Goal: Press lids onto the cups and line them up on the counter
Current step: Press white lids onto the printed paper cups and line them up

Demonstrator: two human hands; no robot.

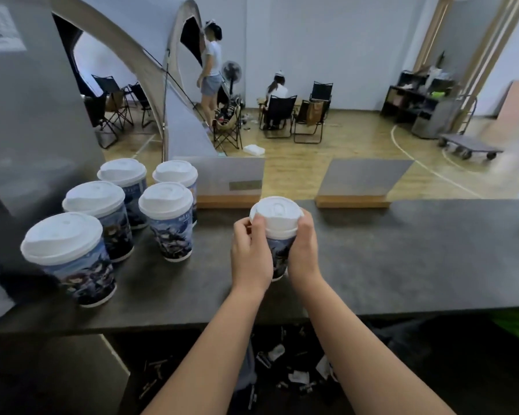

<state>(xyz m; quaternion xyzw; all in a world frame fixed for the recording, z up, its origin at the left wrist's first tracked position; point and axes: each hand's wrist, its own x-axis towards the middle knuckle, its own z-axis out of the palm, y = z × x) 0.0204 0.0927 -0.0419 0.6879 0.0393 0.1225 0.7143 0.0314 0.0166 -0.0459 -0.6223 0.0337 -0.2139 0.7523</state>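
Step in hand: seating a lid. Cup (277, 250) stands on the dark counter (402, 259) near frame centre, white lid (275, 215) on top of it. Left hand (250, 256) wraps the cup wall from 9 o'clock, its fingers (256, 224) curled up against the lid rim. Right hand (304, 250) grips from 3 o'clock, fingers curled round the upper wall and the lid's edge. Both hands grasping, none released. Lid looks level and close to home; whether the rim has snapped on all round cannot be told, since the hands cover both sides of it.

Finished stock: five lidded cups (165, 220) grouped at 9 to 10 o'clock of the held cup, well apart from it. Three run in a diagonal row along the left, the nearest (69, 259) at 8 o'clock; two more form a second row just beside them. The lids appear seated.

Judgement: task well along, this looks like the sixth cup. Next move calls for a firm press around the rim until it seats evenly, then carrying the cup toward 9 o'clock and setting it at the near end of the shorter row, where it looks a cup short. Risk: squeezing the paper wall too hard could pop the lid back off
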